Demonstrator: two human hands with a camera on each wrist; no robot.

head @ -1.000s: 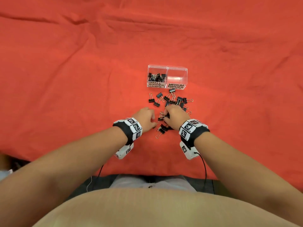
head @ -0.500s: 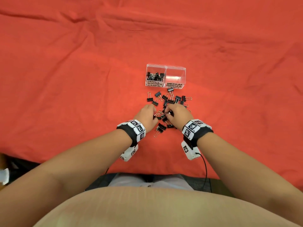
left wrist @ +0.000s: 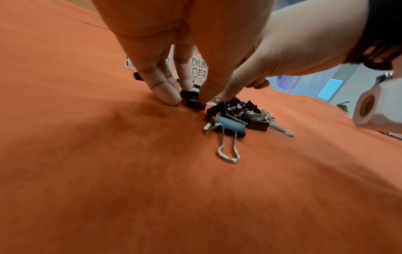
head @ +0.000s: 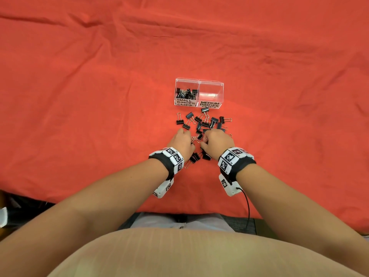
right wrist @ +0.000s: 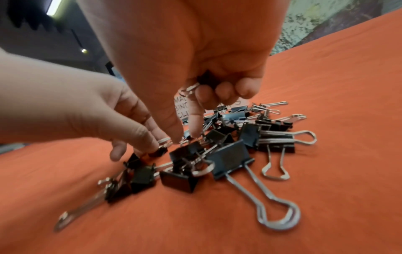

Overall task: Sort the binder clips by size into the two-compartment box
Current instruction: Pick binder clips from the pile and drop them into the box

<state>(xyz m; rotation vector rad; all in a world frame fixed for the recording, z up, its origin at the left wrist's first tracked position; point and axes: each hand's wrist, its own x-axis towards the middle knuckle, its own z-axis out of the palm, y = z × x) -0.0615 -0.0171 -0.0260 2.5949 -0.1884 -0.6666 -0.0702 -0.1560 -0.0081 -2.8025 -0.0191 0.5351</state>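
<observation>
Seen from above, both hands work in a heap of black binder clips (head: 201, 128) on a worktop draped in red cloth (head: 79, 96); compared with a second ago they have crept forward, deeper into the heap and nearer the clear two-compartment box (head: 199, 92) just beyond it; the left hand (head: 182, 141) pinches a small clip (left wrist: 192, 100) between thumb and fingertips, low against the cloth; the right hand (head: 216, 143) has its outer fingers curled round a clip already tucked in its palm (right wrist: 208, 79), while thumb and forefinger reach down to the pile for another; the box's left compartment, labelled for small clips, already holds a cluster; the right one, labelled medium, looks empty; the advance suggests the small clips are being gathered by the handful before a trip to the box; most clips remain unsorted.
</observation>
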